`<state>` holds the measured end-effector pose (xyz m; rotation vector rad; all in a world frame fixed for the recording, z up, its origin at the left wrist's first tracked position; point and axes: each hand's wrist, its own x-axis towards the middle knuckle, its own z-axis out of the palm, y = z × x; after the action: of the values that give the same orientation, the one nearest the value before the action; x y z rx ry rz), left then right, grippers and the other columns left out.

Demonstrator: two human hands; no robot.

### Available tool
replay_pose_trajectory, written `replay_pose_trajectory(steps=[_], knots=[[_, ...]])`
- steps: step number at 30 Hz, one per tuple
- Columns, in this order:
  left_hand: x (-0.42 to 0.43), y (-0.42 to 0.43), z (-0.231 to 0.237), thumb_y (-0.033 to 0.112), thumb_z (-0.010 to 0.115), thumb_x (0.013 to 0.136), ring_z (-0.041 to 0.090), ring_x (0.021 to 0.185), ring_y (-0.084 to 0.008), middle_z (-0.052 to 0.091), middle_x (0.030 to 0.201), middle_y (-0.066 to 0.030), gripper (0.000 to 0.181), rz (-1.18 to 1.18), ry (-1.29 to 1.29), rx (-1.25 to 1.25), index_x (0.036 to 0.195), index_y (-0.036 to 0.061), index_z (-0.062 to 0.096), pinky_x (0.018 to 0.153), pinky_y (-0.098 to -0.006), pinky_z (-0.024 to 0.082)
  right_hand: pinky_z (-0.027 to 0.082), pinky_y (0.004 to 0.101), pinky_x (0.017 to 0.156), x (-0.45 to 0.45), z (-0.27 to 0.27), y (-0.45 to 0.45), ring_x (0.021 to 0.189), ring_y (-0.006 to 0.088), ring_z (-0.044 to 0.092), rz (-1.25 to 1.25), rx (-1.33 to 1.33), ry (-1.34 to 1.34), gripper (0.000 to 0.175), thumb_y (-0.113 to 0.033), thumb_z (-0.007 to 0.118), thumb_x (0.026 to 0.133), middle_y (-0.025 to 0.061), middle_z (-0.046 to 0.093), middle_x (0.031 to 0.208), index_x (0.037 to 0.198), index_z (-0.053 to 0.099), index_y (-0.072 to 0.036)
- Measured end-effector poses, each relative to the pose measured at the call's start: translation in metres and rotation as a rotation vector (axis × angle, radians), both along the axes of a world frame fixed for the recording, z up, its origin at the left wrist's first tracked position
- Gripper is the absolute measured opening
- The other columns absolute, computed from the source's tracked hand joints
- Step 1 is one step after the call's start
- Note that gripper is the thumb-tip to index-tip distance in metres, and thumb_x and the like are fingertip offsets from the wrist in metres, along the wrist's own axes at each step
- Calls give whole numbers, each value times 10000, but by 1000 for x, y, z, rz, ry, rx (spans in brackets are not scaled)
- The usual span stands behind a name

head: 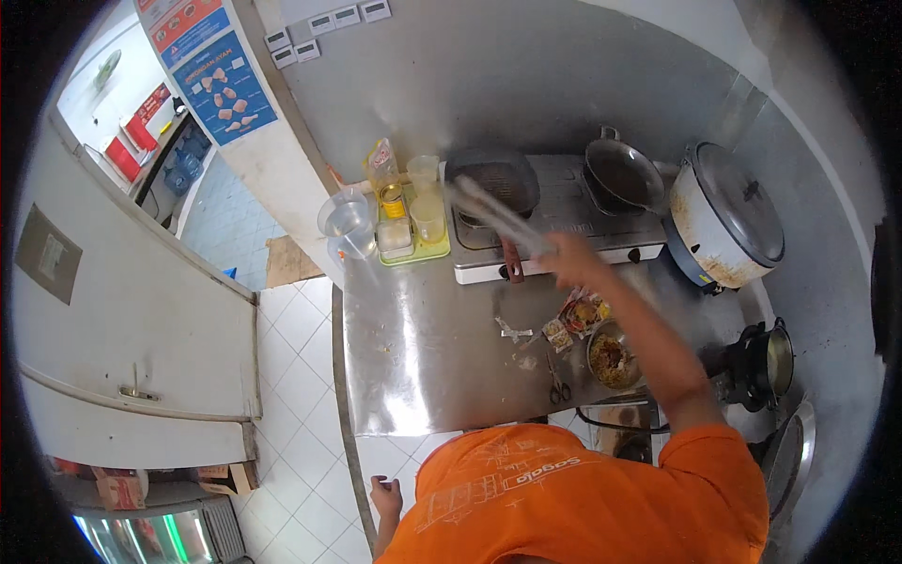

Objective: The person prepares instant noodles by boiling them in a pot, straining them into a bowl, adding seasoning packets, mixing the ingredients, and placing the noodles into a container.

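My right hand (pixel 576 261) grips long metal tongs (pixel 504 217), blurred by motion, which extend over a dark ridged grill pan (pixel 502 185). The pan sits on the left burner of a two-burner gas stove (pixel 560 229), its brown handle (pixel 514 262) towards me. Down at my left side, past the table's edge, my left hand (pixel 386 496) hangs with nothing in it, fingers loosely bent. Below my right forearm is a metal bowl (pixel 610 361) of noodles with dark seasoning. Torn food packets (pixel 581 311) and black-handled scissors (pixel 559 386) lie beside it.
On the right burner rests a wok (pixel 624 173). A large lidded rice cooker (pixel 726 218) stands right of the stove, with a pot (pixel 778 359) nearer me. A green tray (pixel 437 252) holds containers beside a clear water jug (pixel 347 220). The steel table (pixel 437 359) ends at left.
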<state>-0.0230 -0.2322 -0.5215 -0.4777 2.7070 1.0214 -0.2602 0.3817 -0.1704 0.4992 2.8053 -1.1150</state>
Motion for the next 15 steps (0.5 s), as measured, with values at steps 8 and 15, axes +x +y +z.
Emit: replay_pose_trajectory(steps=[8, 15], knots=[[-9, 1, -18, 167, 789, 853, 721, 744, -311, 721, 807, -179, 305, -90, -114, 62, 1041, 16, 603, 658, -437, 553, 513, 564, 947, 114, -218, -135, 1100, 454, 632, 188, 222, -57, 609, -357, 757, 833, 269, 599, 1250, 1258, 535, 18], [-103, 147, 87, 103, 679, 981, 536, 709, -71, 617, 770, -5, 118, -425, -50, 544, 948, 10, 615, 633, -261, 448, 537, 501, 892, 141, -255, -153, 1133, 391, 619, 131, 359, 101, 699, -448, 802, 805, 206, 619, 1211, 1314, 561, -35]])
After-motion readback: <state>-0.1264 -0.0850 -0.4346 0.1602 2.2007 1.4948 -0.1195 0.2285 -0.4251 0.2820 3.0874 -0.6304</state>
